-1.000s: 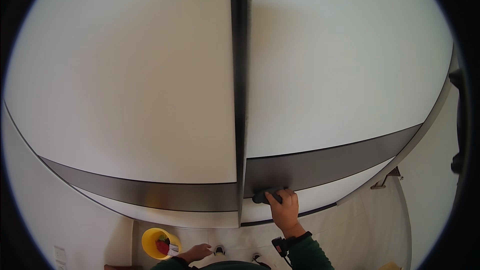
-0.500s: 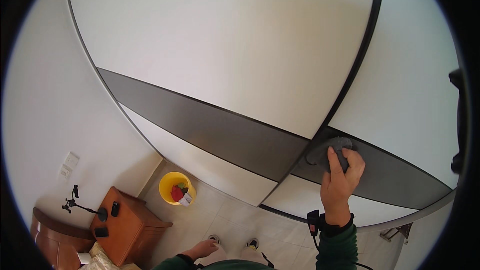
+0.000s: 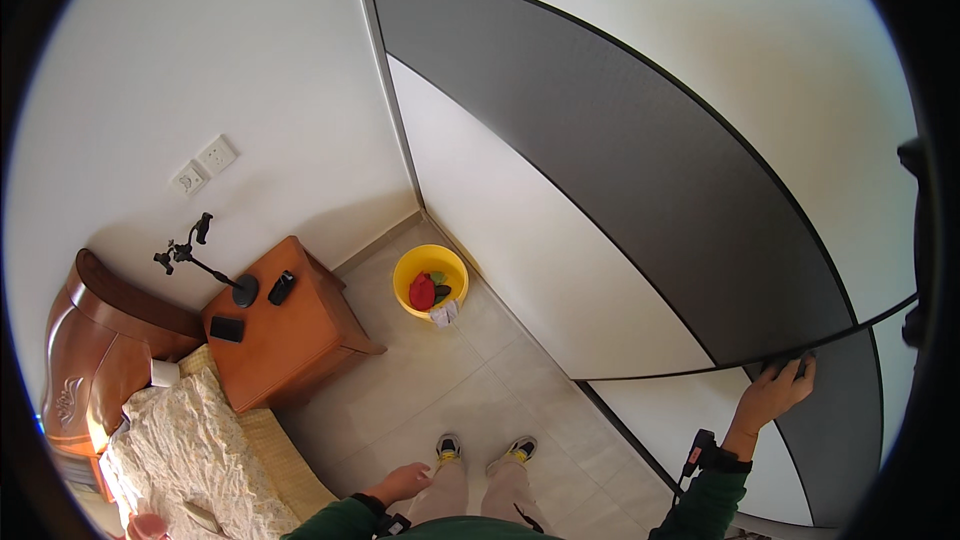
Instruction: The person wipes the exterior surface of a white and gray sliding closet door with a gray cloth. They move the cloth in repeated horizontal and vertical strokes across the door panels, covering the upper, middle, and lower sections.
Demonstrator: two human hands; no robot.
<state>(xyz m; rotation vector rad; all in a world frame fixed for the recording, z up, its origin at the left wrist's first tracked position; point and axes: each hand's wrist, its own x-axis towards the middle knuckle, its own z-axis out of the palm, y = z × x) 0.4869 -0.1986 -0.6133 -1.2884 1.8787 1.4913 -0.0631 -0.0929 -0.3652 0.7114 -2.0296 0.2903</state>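
Looking down from the head view, I have the bed at eight o'clock and the brown bedside cabinet at nine to ten, both well away from the working side. Next comes the yellow bucket with cloths in it, roughly twelve o'clock from my left hand. That hand hangs low, its fingers loose and slightly curled, with nothing visible in them.

Sliding doors fill the right half. The upper dark grey band sweeps from eleven o'clock down to a black door edge, which near the right hand rises toward two to three o'clock. There the right fingers are closed on a dark cloth, at about one o'clock from the wrist and right by that edge. Too little shows for me to read its long axis or be sure what it touches. The right hand is clearly the nearer; the left is far off at eight o'clock.

The lower grey panel stretches away at five o'clock from the fingers. I judge the room freest that way, with the edge the limit toward twelve.
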